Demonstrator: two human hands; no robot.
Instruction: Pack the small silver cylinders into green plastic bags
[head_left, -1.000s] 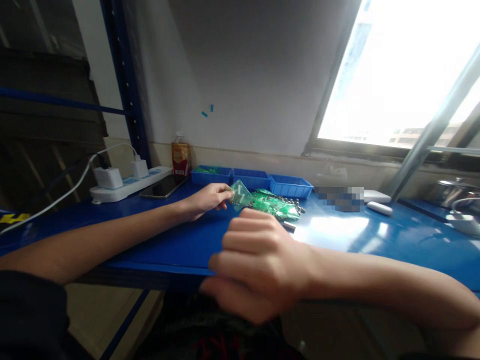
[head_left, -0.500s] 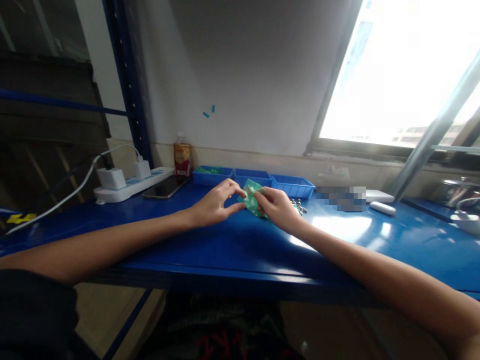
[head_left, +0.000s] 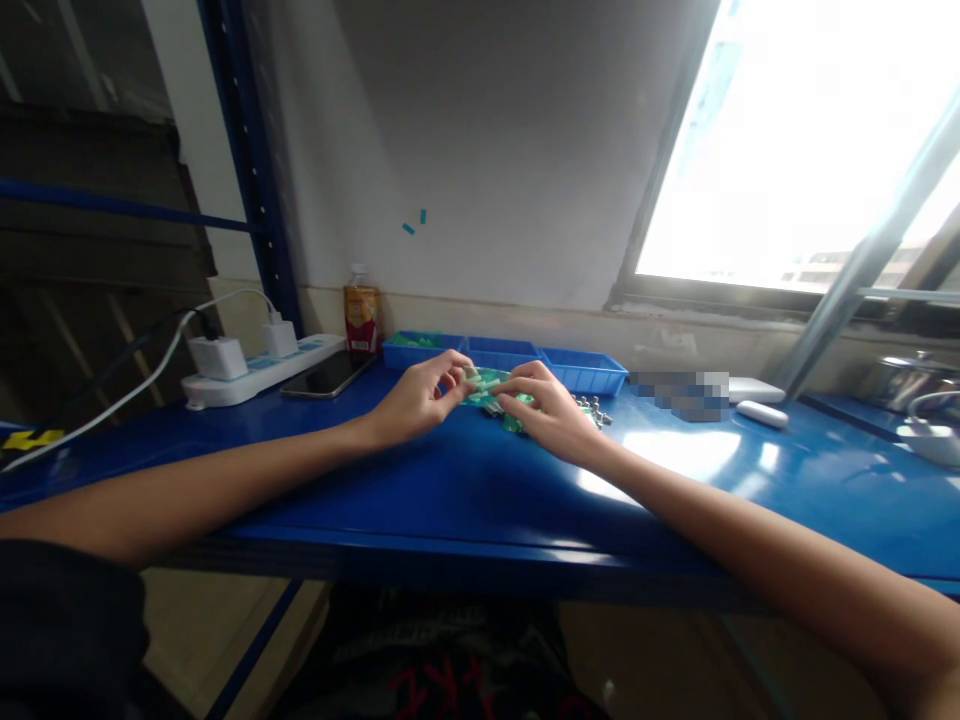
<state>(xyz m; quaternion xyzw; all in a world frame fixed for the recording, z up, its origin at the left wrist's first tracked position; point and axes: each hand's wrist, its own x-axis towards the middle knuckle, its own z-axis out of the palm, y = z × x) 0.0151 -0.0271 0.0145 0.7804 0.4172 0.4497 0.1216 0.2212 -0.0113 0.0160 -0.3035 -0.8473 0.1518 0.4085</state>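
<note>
My left hand (head_left: pixel 417 400) and my right hand (head_left: pixel 546 410) meet over the blue bench, both pinching a small green circuit board (head_left: pixel 484 384) between their fingertips. The board lies nearly flat, just above the bench. Under my right hand a heap of more green boards (head_left: pixel 516 420) shows only in part. Several small metal parts (head_left: pixel 592 408) lie right of that hand.
Three shallow blue trays (head_left: pixel 581 373) line the wall behind my hands. To the left are a bottle with a red label (head_left: pixel 361 314), a dark phone (head_left: pixel 327 376) and a white power strip (head_left: pixel 255 368) with chargers. White devices (head_left: pixel 758 413) lie at the right; a bright window is above.
My right hand came up from the near bench edge to the board held in my left. The board has since tipped from upright to nearly flat.
</note>
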